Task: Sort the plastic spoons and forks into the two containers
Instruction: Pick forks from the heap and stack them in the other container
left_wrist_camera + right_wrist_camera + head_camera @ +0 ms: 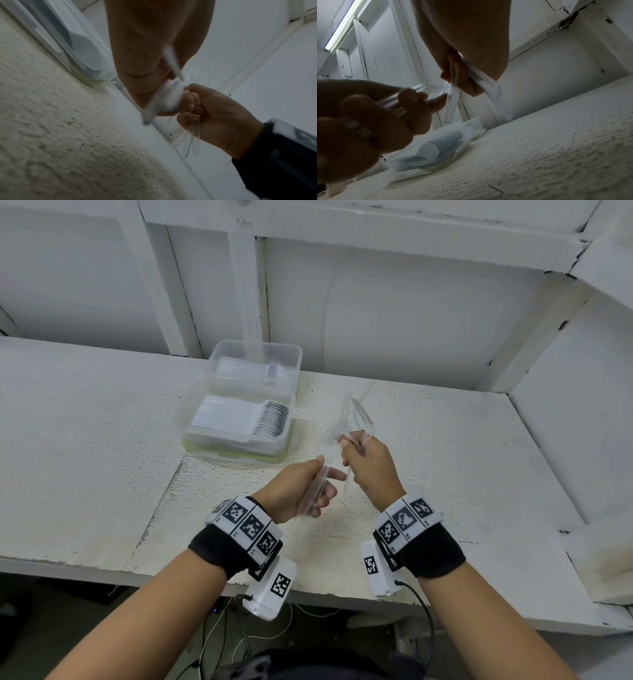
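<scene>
Two clear containers stand at the back of the white shelf. The near container (236, 436) holds a stacked row of clear spoons (270, 419), also seen in the right wrist view (435, 146). The far container (257, 354) holds clear cutlery too blurred to name. My left hand (325, 477) grips the handles of clear plastic cutlery (313, 494) whose fork-like head (330, 436) points up and right. My right hand (352, 446) grips a second clear bunch (356, 412) that fans upward, with handles hanging below the fist (193, 138). The two bunches meet between the hands.
The shelf (428, 474) is rough white-painted board, with a back wall (376, 320) and a side wall (565, 422) on the right. Its front edge (102, 570) runs below my wrists. Cables (424, 611) hang under the shelf.
</scene>
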